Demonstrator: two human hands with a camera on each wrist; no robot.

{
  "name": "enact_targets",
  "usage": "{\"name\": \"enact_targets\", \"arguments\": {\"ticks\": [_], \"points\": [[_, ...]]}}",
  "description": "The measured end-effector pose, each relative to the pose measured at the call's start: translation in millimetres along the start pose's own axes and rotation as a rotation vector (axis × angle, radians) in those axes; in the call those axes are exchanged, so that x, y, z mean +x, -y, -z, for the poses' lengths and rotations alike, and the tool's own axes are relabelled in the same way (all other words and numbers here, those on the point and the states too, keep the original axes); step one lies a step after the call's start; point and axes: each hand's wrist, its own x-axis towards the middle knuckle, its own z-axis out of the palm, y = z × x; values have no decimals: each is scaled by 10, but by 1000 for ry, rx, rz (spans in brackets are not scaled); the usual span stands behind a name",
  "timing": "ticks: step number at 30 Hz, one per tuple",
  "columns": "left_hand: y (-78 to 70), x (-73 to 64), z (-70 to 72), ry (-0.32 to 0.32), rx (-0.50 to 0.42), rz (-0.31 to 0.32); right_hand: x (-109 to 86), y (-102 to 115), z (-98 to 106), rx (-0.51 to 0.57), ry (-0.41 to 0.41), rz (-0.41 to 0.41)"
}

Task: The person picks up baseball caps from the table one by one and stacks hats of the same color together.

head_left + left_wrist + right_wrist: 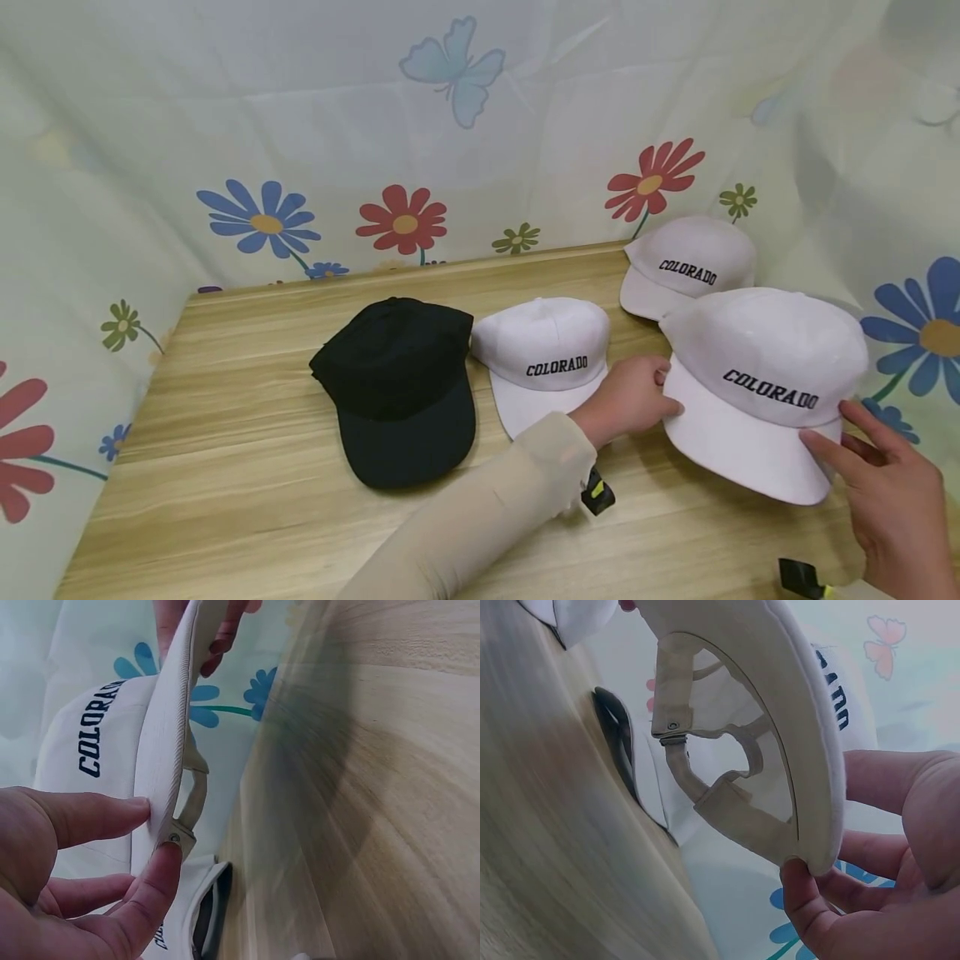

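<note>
Both hands hold a white cap (765, 358) with black COLORADO lettering, raised off the wooden table at the right. My left hand (633, 396) pinches the brim's left edge; in the left wrist view its thumb lies on top of the brim (161, 750) and fingers are beneath. My right hand (892, 492) pinches the opposite side of the brim. In the right wrist view the cap's hollow underside and back strap (686, 769) show. A second white COLORADO cap (551, 342) sits on the table, its brim partly hidden behind the left hand.
A black cap (397, 383) lies left of the second white cap. Another white COLORADO cap (690, 258) stands at the back right, partly covered by the held one. Flower-printed cloth (330, 108) surrounds the wooden table (247, 467).
</note>
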Motion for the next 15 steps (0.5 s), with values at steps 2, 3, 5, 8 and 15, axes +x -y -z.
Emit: {"name": "enact_targets", "arguments": {"ticks": [2,3,5,8,15], "points": [[4,-26,20,-5,13,-1,-3,8,-8,-31,1,10],[4,-39,33,-7,22,-2,-2,11,-11,-42,4,8],[4,-63,57,-14,25,-7,-6,19,-16,-57,9,12],[10,-101,95,-25,-5,-10,-10,30,-30,-58,27,13],[51,-188,153,-43,-60,10,-17,31,-58,-106,72,40]]}}
